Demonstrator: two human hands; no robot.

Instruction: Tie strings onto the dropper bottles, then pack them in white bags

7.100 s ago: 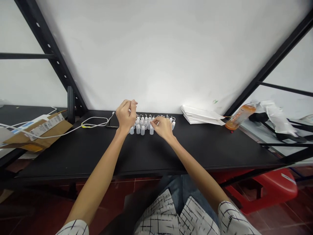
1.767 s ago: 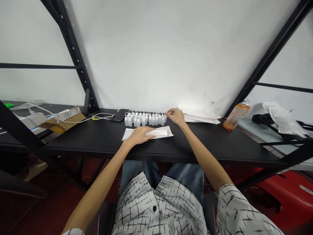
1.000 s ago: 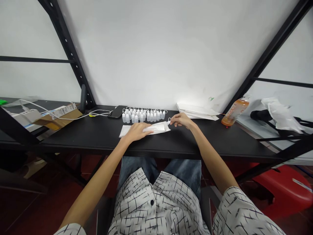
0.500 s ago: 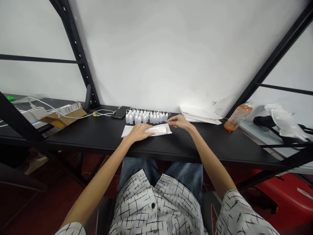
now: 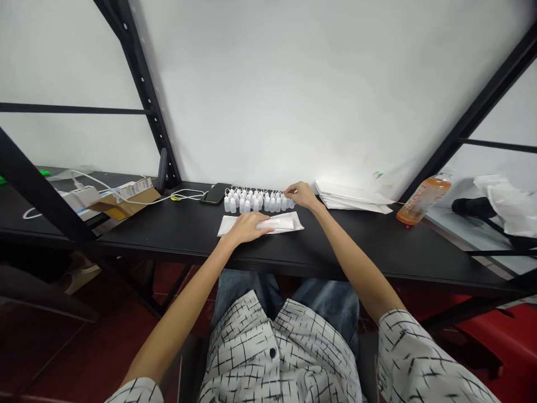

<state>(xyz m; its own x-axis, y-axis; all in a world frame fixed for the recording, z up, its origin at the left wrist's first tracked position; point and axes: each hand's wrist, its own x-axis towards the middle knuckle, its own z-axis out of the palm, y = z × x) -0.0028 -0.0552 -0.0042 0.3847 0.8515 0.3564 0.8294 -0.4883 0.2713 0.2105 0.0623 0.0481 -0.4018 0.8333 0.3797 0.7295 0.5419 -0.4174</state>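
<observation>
My left hand (image 5: 248, 226) lies over a flat white packet (image 5: 297, 222) on the black table. Its thumb and fingers close around a narrower white piece (image 5: 282, 224) on top, partly hidden by the hand. Just behind stand small white plastic dropper bottles (image 5: 251, 201), several of them upright in close rows, with thin looped caps. My right hand (image 5: 302, 196) is at the right end of these rows. Its thumb and forefinger pinch the top of a small bottle (image 5: 291, 204) there; the fingers partly cover it.
A stack of white paper envelopes or sheets (image 5: 354, 198) lies at the back right, beside an orange bottle (image 5: 423, 201) leaning over. To the left are a black phone (image 5: 215, 193), a white cable (image 5: 187, 194), an open cardboard box (image 5: 126, 204) and a power strip (image 5: 84, 196). Black metal posts frame both sides.
My right hand has moved back from beside the packet's right end to the right end of the bottle rows. My left hand stays on the packet. The whole view has shifted slightly.
</observation>
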